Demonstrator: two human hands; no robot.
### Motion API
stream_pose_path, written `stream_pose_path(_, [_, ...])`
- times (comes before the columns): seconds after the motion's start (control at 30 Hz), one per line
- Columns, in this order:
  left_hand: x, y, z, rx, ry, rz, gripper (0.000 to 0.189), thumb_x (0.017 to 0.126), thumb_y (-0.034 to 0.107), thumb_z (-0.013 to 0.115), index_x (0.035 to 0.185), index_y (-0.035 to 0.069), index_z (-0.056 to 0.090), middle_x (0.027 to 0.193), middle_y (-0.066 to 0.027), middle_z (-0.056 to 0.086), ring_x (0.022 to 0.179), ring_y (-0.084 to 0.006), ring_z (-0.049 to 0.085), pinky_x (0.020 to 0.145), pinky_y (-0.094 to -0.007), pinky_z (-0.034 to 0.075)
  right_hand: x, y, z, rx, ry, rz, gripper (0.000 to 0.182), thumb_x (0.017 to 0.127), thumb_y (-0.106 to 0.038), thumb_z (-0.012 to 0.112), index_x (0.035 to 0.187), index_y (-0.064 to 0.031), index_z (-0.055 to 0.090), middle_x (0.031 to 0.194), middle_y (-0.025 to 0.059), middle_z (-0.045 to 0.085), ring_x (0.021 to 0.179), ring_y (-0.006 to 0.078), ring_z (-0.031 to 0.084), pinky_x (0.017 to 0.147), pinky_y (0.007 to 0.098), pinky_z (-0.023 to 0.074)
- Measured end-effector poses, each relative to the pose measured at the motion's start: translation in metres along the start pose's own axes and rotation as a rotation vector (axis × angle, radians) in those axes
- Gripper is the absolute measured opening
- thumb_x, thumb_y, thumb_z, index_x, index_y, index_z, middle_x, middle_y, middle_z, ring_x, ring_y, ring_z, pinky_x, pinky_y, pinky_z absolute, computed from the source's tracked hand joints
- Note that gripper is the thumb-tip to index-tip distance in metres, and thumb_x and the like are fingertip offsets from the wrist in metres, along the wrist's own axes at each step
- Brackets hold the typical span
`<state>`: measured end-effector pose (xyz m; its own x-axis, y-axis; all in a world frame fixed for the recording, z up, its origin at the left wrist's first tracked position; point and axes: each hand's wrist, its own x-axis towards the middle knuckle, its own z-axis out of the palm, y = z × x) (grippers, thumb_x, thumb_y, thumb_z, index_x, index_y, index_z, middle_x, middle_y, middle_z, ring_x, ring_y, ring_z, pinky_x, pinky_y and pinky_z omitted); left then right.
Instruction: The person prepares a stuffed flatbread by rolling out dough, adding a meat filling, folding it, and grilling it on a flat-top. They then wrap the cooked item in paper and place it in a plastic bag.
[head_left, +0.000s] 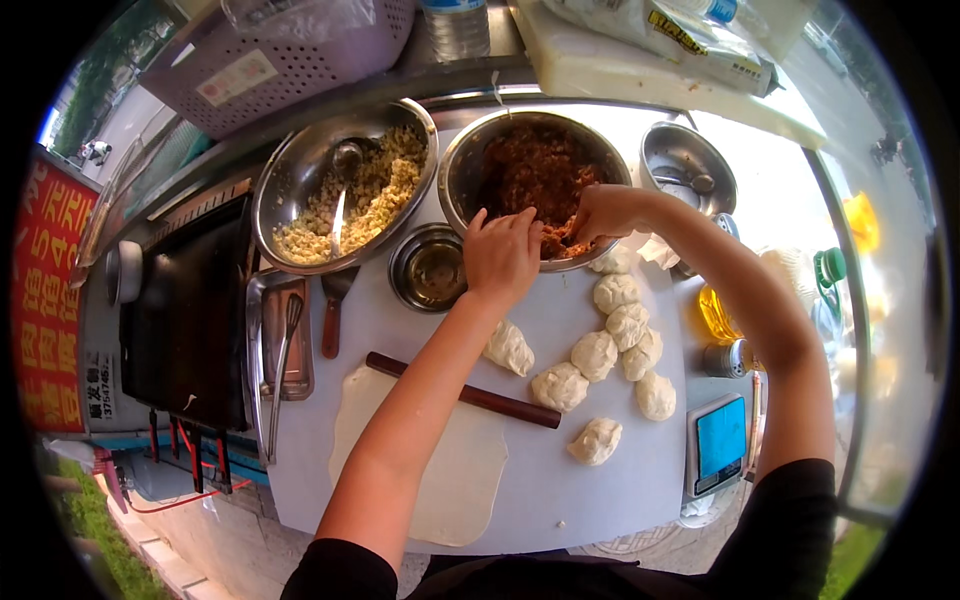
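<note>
A steel bowl (459, 187) of dark red-brown minced filling (536, 161) stands at the far side of the board. My left hand (502, 251) rests at its near rim, fingers reaching over the edge; whether it grips the rim cannot be told. My right hand (604, 214) is in the bowl's right side, fingertips bunched in the filling. Nearer me lie a rolled-out dough sheet (435, 465), a dark wooden rolling pin (510, 406) across its far edge, and several dough balls (560, 387). A small steel bowl of liquid (431, 276) sits left of my left hand.
A tilted steel bowl (281, 172) of yellowish crumbly filling with a ladle stands left, near a scraper (331, 326), a tray with a whisk (289, 337) and a black griddle (187, 322). At right are a smaller bowl (724, 169), an oil bottle (718, 311) and a kitchen scale (720, 442).
</note>
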<state>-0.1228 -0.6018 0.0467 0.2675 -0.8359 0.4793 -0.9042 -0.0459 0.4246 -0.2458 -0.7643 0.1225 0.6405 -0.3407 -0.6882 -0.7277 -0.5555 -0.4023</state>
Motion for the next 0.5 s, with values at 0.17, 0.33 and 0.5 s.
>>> stream_pose_path(0.17, [0.031, 0.028, -0.011, -0.049, -0.451, -0.166, 0.036, 0.1, 0.032, 0.041, 0.111, 0.007, 0.065, 0.103, -0.0118, 0.069, 0.1, -0.0298, 0.063, 0.101, -0.046, 0.039, -0.016, 0.015, -0.005, 0.401, 0.018, -0.064, 0.014, 0.073, -0.01, 0.065, 0.07, 0.0032, 0.067, 0.059, 0.0075, 0.057, 0.05, 0.0191, 0.05, 0.043, 0.0309, 0.0368])
stream_pose_path(0.33, [0.019, 0.015, 0.011, -0.107, 0.043, -0.068, 0.032, 0.099, 0.027, 0.044, 0.106, 0.005, 0.066, 0.1, -0.012, 0.069, 0.096, -0.0306, 0.064, 0.1, -0.0458, 0.04, -0.014, 0.01, -0.007, -0.535, 0.301, -0.032, 0.015, 0.076, -0.006, 0.058, 0.08, 0.0014, 0.071, 0.07, 0.0165, 0.067, 0.07, 0.0298, 0.067, 0.057, 0.0382, 0.0509])
stream_pose_path(0.5, [0.008, 0.008, 0.008, -0.082, 0.007, 0.008, 0.03, 0.098, 0.024, 0.045, 0.104, 0.005, 0.067, 0.097, -0.0111, 0.07, 0.092, -0.0297, 0.064, 0.091, -0.0423, 0.046, -0.001, 0.017, 0.002, -0.374, 0.176, -0.116, 0.011, 0.076, -0.006, 0.06, 0.073, 0.0001, 0.069, 0.07, 0.0161, 0.066, 0.062, 0.0259, 0.063, 0.052, 0.0377, 0.0472])
